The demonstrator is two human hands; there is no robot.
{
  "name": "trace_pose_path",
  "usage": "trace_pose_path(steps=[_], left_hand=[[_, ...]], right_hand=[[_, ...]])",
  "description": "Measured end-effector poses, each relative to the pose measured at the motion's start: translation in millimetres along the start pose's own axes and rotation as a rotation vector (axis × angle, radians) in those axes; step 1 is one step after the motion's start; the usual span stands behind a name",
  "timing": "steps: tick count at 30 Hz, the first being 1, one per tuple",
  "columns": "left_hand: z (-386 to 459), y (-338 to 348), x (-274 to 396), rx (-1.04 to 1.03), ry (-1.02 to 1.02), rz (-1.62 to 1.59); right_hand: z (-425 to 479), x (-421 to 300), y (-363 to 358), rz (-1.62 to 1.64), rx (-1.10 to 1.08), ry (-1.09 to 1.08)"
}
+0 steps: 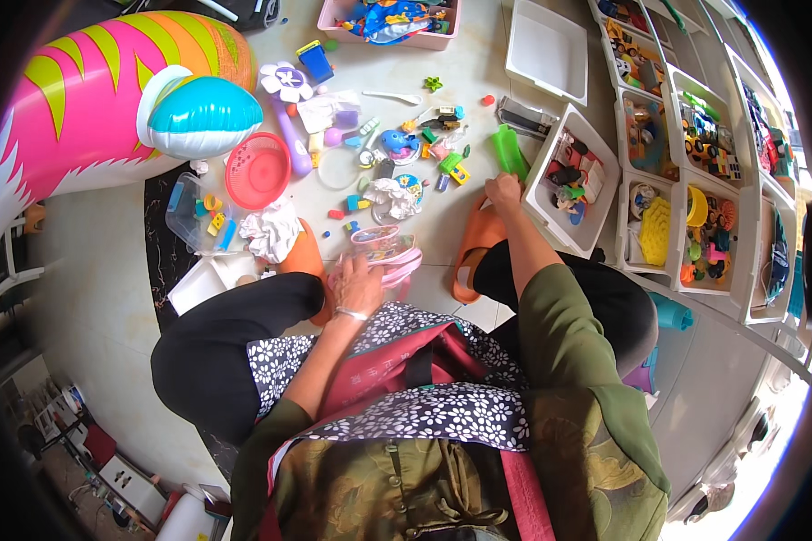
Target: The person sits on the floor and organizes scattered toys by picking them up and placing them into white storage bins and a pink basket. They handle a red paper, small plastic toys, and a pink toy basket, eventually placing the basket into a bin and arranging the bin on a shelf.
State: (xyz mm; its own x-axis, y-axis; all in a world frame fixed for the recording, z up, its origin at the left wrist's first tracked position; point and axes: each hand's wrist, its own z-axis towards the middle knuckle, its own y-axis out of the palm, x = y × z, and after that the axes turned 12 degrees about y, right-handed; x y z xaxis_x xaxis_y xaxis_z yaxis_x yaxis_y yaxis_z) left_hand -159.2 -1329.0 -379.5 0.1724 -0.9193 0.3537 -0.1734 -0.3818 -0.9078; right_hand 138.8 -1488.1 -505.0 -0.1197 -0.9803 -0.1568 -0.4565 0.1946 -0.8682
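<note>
My left hand (pixel 358 283) is at a small pink bag (pixel 396 253) with a clear patterned panel, between my feet, with its fingers over the near left side. My right hand (pixel 505 191) pinches the lower end of a bright green plastic piece (pixel 509 150), just left of a white bin (pixel 572 182) of mixed toys. Part of the green piece is hidden behind the fingers. In front of the bag lie crumpled white paper (pixel 391 196), a blue whale-like toy (pixel 399 142) and several small colored blocks (pixel 460 174).
White toy bins (pixel 710 142) fill a rack on the right. A white tray (pixel 547 51) and a pink bin (pixel 389 37) stand at the far side. A large inflatable (pixel 128 88) takes up the upper left, near a red basket (pixel 258 170) and a clear box (pixel 193 213).
</note>
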Motion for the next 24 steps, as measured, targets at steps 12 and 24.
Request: trace_pose_path(steps=[12, 24], left_hand=[[-2, 2, -2, 0.072, 0.039, 0.088], [-7, 11, -8, 0.119, 0.093, 0.078]], right_hand=[[-27, -14, -1, 0.196, 0.216, -0.268], [-17, -35, -17, -0.274, 0.079, -0.198]])
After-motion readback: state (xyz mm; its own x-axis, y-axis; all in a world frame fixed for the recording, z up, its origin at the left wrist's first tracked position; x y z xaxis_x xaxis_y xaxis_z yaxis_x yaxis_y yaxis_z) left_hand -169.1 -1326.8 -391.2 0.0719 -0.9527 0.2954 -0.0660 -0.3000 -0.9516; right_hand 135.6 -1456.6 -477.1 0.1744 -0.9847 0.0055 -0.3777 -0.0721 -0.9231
